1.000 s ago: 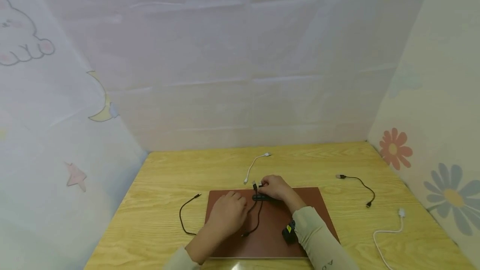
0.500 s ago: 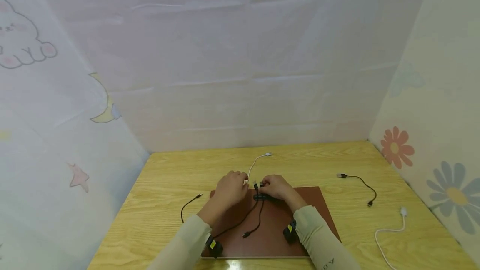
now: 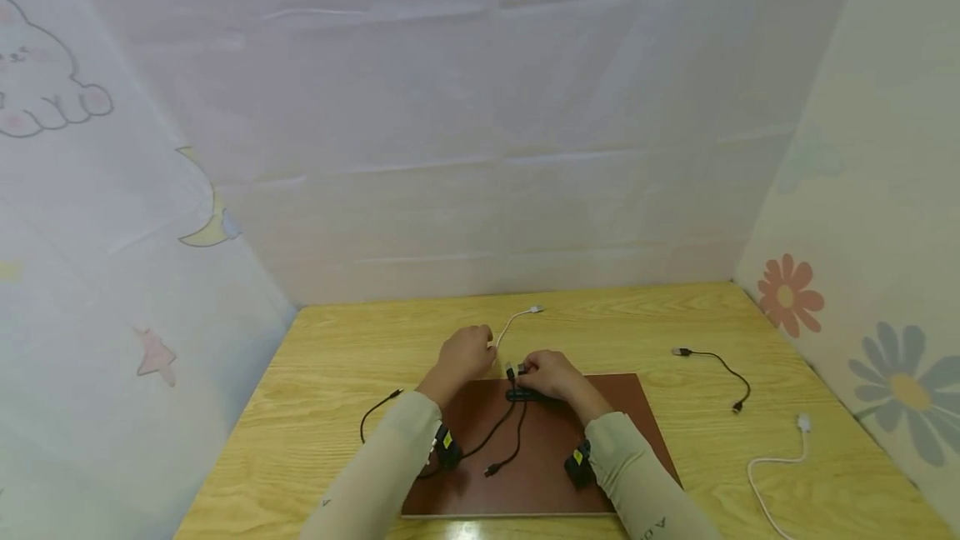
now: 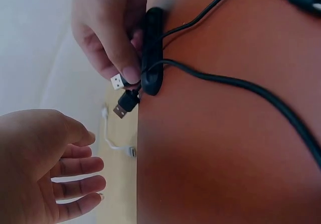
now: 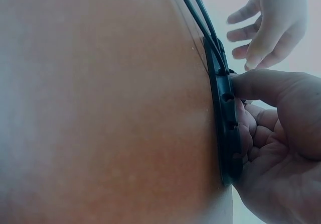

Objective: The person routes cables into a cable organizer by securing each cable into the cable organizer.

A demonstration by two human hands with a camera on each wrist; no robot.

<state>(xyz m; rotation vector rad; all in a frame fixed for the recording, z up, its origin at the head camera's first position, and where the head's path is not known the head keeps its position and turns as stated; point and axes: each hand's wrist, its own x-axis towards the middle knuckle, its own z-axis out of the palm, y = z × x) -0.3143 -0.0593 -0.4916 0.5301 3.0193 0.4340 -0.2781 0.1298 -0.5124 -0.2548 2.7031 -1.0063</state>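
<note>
A black cable holder [image 5: 225, 133] with slots lies along the far edge of a brown mat [image 3: 555, 465]. Two black USB cables pass through it, their tails trailing over the mat. My right hand [image 3: 553, 375] stays at the holder, pinching a USB plug [image 4: 117, 82] between thumb and fingers. Beside that plug sticks out another USB plug [image 4: 126, 103], untouched. My left hand [image 3: 467, 354] hovers past the mat's far left corner, near a short white USB cable [image 3: 514, 320]. Its fingers are loosely bent with nothing between them, as the left wrist view [image 4: 35, 158] shows.
On the wooden table [image 3: 337, 357], a black cable [image 3: 375, 411] lies to the left, partly behind my left sleeve. At the right are another black cable [image 3: 720, 359] and a white cable [image 3: 776, 462]. Printed cloth walls stand behind and at both sides.
My left hand has moved forward from over the mat towards the white cable, uncovering a black cable's tail. My right hand keeps its place at the holder.
</note>
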